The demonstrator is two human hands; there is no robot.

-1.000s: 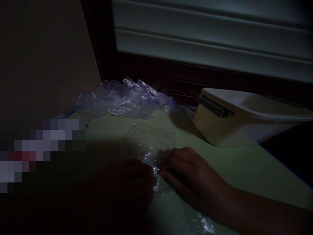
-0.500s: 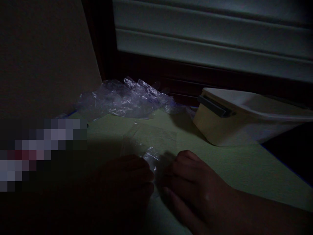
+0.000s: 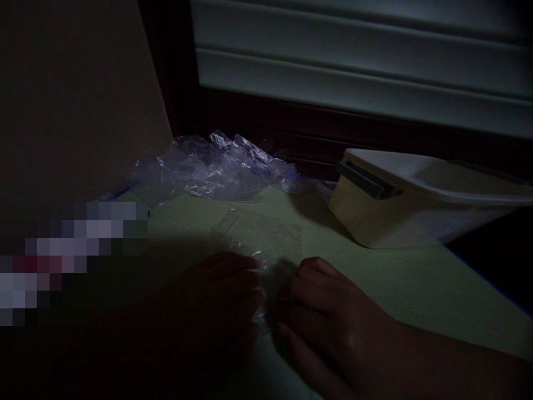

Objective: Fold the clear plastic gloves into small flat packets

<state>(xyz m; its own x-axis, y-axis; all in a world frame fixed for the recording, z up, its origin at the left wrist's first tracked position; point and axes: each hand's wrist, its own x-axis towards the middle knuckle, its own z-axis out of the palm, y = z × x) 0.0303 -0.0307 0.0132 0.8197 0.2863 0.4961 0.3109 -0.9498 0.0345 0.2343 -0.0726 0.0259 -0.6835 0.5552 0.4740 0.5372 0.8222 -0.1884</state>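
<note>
Curling the fingers of your left hand (image 3: 225,300) and right hand (image 3: 341,311) at a bag (image 3: 266,225) on the table (image 3: 400,278), you have its far end flat, its middle creased, any pinch impossible to tell.

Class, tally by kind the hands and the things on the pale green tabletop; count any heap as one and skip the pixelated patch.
Bare left hand and bare right hand: 2
Flat clear plastic sheet: 1
Crumpled clear plastic heap: 1
Dark-handled cream plastic tub: 1
Total: 5
</note>
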